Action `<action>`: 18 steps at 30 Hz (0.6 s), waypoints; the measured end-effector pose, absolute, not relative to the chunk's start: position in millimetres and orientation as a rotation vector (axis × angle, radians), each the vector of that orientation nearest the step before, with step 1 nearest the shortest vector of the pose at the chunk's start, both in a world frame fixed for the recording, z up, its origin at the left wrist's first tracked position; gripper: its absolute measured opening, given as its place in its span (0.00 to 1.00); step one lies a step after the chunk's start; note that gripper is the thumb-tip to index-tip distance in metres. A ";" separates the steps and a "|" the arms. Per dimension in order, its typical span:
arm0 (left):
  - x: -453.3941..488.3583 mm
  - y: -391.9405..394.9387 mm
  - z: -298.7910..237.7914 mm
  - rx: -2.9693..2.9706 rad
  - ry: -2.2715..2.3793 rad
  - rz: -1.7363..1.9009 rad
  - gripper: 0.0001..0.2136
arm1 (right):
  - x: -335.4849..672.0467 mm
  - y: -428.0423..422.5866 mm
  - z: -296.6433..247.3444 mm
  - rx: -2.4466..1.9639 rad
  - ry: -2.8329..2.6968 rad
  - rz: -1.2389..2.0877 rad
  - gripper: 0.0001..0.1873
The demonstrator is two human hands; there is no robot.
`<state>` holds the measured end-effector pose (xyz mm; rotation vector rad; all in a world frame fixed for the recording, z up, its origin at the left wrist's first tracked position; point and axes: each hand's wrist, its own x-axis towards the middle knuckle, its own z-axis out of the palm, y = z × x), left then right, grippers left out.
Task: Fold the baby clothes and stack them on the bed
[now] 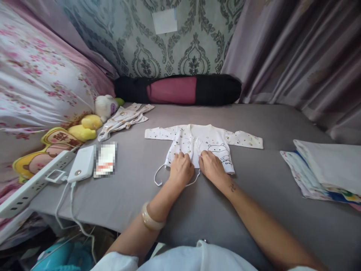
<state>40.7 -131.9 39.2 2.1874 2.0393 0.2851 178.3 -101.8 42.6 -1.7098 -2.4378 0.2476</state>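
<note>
Shirt hem faces the desk front edge; my left hand and right hand pinch it, likely for flatness.

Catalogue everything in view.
Baby shirt: 1, white, centre
Patterned garment: 1, whitish, left
Surface: 1, grey, beneath
Plush toys: several, yellow, white, left
Power strip: 1, white, left
Boxy device: 1, white, left
Cables: several, white, left
Pixelated item: 1, whitish, left
Bolster: 1, black, maroon, back
Cloth stack: 1, whitish, right
Floral fabric: 1, white, pink, left
Curtain: 1, mauve, right
Wallpaper: 1, grey, back
Paper: 1, white, wall
Unclear object: 1, blue, lower left
Bangle: 1, cream, left wrist
Top: 1, pale, bottom
Left hand: 1, on shirt
Right hand: 1, on shirt
</note>
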 end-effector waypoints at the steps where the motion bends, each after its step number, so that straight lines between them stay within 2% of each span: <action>1: 41.1 -132.1 39.8 2.200 2.040 0.269 0.07 | 181.0 -98.1 40.1 -1.693 -2.413 0.294 0.12; 6: 39.2 -131.1 39.9 2.142 2.074 0.276 0.10 | 196.6 -75.0 32.2 -1.650 -2.038 0.808 0.08; 10: 40.3 -129.3 40.3 2.071 2.014 0.316 0.12 | 201.0 -68.4 41.8 -1.501 -1.623 1.246 0.11; 18: 53.3 -115.2 28.3 1.964 1.718 0.803 0.11 | 197.1 -71.3 62.6 -1.388 -1.326 1.407 0.17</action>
